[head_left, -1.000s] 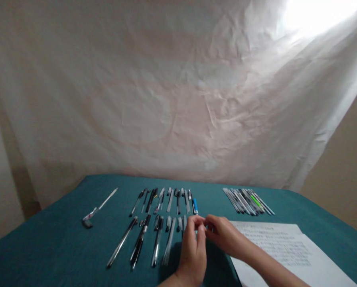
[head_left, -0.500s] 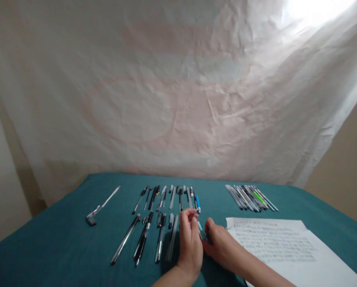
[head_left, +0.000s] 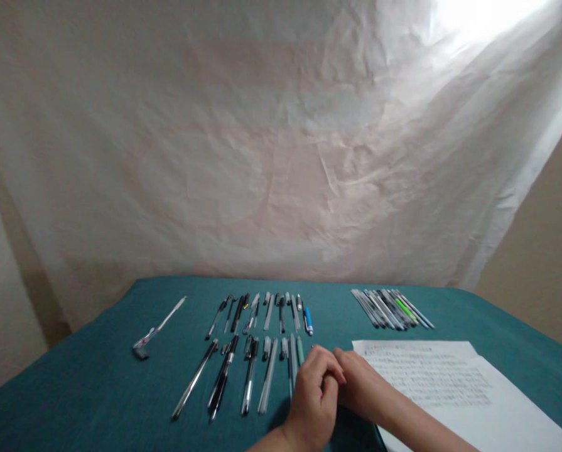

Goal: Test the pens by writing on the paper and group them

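Note:
My left hand [head_left: 314, 392] has its fingers curled in and presses against my right hand [head_left: 358, 380]. Both are closed, and whatever is between them is hidden. Some of the right fingers are out of sight behind the left ones. Beside my left hand, a green pen [head_left: 300, 351] and a clear pen [head_left: 292, 361] end the near row, partly covered by the hand. Farther left in that row lie a clear pen [head_left: 267, 380], a black-topped pen [head_left: 250, 380], a black pen [head_left: 223, 380] and a long pen [head_left: 194, 380], with loose caps among them.
A far row of pens ends at a blue pen [head_left: 308, 320]. Refills, one bright green [head_left: 405, 309], lie bunched at the back right. Handwritten paper [head_left: 441, 376] lies under my right forearm's side. A white stick with a dark end [head_left: 142, 353] lies left on the green cloth [head_left: 87, 376].
My hands have come together, the left turning and curling over toward the right. The pale blue-green piece between them is now hidden. The green pen in the near row has come into sight.

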Demonstrator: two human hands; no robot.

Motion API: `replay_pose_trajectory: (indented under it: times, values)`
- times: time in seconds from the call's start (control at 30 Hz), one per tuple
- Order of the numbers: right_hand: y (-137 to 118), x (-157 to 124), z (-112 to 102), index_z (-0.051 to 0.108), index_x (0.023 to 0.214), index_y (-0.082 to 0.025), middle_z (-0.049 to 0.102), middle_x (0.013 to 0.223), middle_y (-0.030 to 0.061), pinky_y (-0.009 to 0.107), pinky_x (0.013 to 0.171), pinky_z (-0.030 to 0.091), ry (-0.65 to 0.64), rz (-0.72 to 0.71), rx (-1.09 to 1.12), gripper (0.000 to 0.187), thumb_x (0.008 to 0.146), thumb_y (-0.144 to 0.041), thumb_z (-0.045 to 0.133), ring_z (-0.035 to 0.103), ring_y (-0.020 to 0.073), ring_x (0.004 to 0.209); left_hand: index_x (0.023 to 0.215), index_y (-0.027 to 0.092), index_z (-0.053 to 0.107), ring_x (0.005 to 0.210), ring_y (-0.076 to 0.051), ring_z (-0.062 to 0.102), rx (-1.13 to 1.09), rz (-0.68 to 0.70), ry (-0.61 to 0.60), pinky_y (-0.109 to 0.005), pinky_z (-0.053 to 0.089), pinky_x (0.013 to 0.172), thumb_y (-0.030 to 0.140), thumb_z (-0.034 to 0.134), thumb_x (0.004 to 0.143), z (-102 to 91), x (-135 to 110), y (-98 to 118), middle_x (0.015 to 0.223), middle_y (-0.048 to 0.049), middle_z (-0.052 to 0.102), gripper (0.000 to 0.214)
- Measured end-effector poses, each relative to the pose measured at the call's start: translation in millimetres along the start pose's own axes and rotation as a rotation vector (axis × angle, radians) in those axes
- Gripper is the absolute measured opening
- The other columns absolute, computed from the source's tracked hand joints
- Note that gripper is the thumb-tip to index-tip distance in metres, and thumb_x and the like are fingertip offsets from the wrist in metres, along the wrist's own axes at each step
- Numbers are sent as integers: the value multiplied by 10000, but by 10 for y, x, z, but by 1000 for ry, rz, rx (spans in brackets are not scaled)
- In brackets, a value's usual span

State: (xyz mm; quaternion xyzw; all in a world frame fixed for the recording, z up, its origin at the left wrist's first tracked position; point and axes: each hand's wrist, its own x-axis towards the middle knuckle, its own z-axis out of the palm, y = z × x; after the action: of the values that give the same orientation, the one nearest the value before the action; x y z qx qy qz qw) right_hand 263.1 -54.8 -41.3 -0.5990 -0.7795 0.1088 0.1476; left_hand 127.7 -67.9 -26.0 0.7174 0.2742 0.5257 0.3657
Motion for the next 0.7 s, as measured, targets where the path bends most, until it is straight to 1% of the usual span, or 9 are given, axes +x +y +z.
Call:
replay_pose_trajectory:
  times: [0.13,0.23,0.33,0.4,0.43,0.47,0.53,0.63,0.7]
  values:
    - [17,45,-139,594,714,-145,609,611,25,214,467,242,5,81,123,141,646,-268,579,509,139,558,615,194,469,688,-170,490,37,-84,-14,-272,369,632,-2,356,674,36,-9,-8,678,-20,493,234]
    - [13,105,-257,605,728,-139,582,569,-1,207,469,259,84,111,228,127,648,-216,543,468,114,528,560,200,418,624,-155,468,19,-150,-51,-258,348,583,-3,347,639,89,-45,-40,599,0,451,229]
    - [-14,144,-342,601,697,-136,583,600,3,202,494,312,150,63,402,135,691,-200,482,477,111,550,603,201,428,550,-131,446,-124,-278,-40,-241,348,535,23,358,678,152,-79,-78,572,23,423,204]
    - [-50,148,-372,595,699,-136,594,634,6,198,506,343,150,43,568,133,694,-188,473,496,115,571,711,198,450,549,-123,456,-268,-365,47,-235,372,535,84,406,741,176,-76,-99,617,30,443,126]
    - [-75,143,-380,594,716,-135,598,647,6,198,514,358,139,38,657,130,690,-181,475,506,116,580,780,195,454,575,-126,475,-331,-396,113,-239,391,550,138,437,778,178,-65,-104,663,24,468,59]
    - [-104,135,-383,594,736,-134,600,653,5,198,523,373,123,35,745,130,687,-176,481,515,117,586,849,191,456,619,-134,501,-378,-417,178,-247,410,577,206,468,807,173,-50,-106,721,9,497,46]
    - [-169,113,-376,589,750,-131,588,629,-5,194,525,388,75,43,896,121,684,-177,499,517,110,572,957,175,462,756,-166,550,-427,-443,280,-273,437,666,341,507,832,150,-17,-100,854,-40,548,212]
    - [-249,78,-337,585,727,-126,549,592,-24,167,473,359,8,50,997,97,697,-194,523,469,81,525,1032,148,501,934,-217,564,-487,-451,306,-312,420,818,445,547,811,116,14,-87,972,-95,593,373]
    - [-272,62,-300,592,728,-121,531,592,-30,153,438,325,-12,35,991,106,707,-203,528,428,67,507,1019,133,539,966,-237,567,-524,-450,294,-327,407,863,460,568,796,107,19,-91,985,-110,614,397]
